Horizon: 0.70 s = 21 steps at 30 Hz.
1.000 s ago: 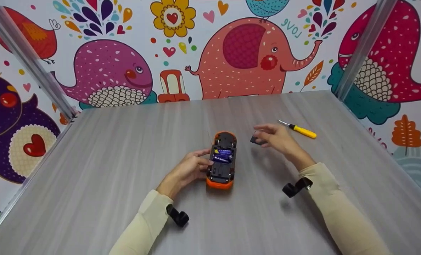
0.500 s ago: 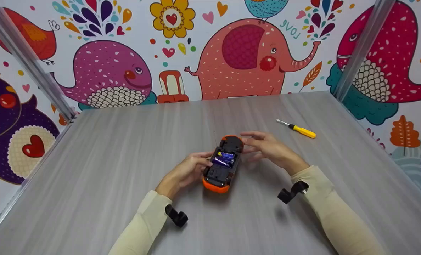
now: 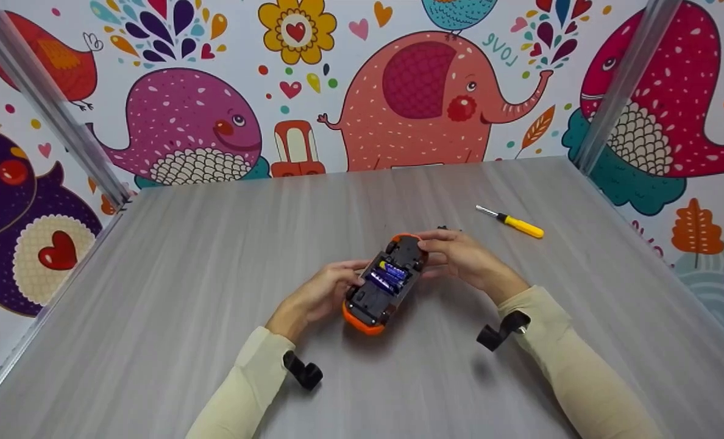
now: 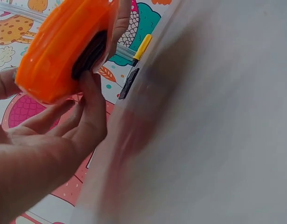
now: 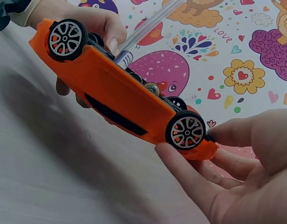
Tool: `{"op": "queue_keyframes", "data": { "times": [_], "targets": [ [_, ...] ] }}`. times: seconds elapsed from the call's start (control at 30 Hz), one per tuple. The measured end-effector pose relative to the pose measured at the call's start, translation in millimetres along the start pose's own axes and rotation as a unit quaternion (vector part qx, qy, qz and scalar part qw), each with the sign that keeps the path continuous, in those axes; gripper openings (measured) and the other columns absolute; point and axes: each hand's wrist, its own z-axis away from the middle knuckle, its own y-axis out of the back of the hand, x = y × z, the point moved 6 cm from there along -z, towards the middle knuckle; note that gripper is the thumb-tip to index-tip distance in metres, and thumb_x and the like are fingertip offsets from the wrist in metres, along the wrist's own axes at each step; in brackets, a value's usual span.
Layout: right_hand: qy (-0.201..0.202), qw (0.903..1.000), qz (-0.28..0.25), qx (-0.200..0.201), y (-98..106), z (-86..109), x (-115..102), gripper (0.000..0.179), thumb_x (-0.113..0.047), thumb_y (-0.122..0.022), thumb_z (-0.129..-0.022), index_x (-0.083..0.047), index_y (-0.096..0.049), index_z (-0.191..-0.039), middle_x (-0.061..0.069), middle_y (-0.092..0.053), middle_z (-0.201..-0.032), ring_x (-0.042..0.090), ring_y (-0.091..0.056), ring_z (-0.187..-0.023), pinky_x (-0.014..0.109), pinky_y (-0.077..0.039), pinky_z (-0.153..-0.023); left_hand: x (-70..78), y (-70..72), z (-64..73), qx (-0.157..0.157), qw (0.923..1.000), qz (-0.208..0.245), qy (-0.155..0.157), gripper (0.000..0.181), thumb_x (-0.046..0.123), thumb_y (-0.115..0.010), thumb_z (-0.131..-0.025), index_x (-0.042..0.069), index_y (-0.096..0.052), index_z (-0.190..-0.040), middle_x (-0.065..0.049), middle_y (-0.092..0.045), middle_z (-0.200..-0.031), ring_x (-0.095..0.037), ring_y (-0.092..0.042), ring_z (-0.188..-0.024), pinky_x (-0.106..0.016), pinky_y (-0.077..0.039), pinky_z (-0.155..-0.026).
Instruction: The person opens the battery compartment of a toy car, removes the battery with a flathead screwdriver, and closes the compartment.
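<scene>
An orange toy car is held upside down above the table, its black underside up. Purple batteries lie side by side in its uncovered battery compartment. My left hand grips the car's left side, with the thumb on the edge of the underside. At the far right end, my right hand pinches the car near a wheel. Behind the right hand, mostly hidden in the head view, a small black cover rests on the table.
A screwdriver with a yellow handle lies on the table, beyond the right hand. Printed panels with cartoon animals stand at the back and sides, with metal posts at the corners.
My right hand has put down the black cover and moved left to grip the car. The car has turned clockwise, its far end swinging right.
</scene>
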Motion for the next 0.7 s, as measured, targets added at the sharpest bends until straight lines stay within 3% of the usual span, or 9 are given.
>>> {"op": "queue_keyframes", "data": {
  "times": [0.37, 0.57, 0.7],
  "targets": [
    [0.006, 0.9983, -0.045, 0.038, 9, 0.2, -4, 0.044, -0.021, -0.06, -0.1, -0.005, -0.052, -0.14, 0.01, -0.066, -0.125, 0.019, -0.072, -0.097, 0.045, -0.055, -0.1, -1.5, 11.3, -0.7, 0.038, 0.9976, 0.058, 0.001, 0.055, 0.017, -0.05, -0.098, 0.001, -0.043, -0.15, -0.015, -0.057, -0.143, -0.017, -0.062, -0.113, -0.032, -0.054, -0.095],
    [0.011, 0.9943, -0.079, 0.07, 18, -1.9, -5, 0.042, -0.02, -0.06, -0.1, -0.006, -0.053, -0.138, 0.006, -0.069, -0.112, 0.02, -0.072, -0.092, 0.038, -0.06, -0.09, 1.5, 13.3, 0.1, 0.044, 0.9954, 0.085, -0.002, 0.055, 0.021, -0.049, -0.101, 0.004, -0.039, -0.153, -0.018, -0.051, -0.147, -0.019, -0.062, -0.112, -0.038, -0.054, -0.093],
    [0.013, 0.992, -0.095, 0.082, 23, -2.0, -5, 0.043, -0.02, -0.059, -0.1, -0.007, -0.052, -0.14, 0.008, -0.066, -0.115, 0.02, -0.07, -0.094, 0.039, -0.059, -0.091, 4.1, 15.0, 0.1, 0.059, 0.9934, 0.099, -0.002, 0.053, 0.021, -0.053, -0.101, 0.007, -0.043, -0.151, -0.019, -0.051, -0.148, -0.02, -0.066, -0.109, -0.038, -0.057, -0.092]
  ]
}}
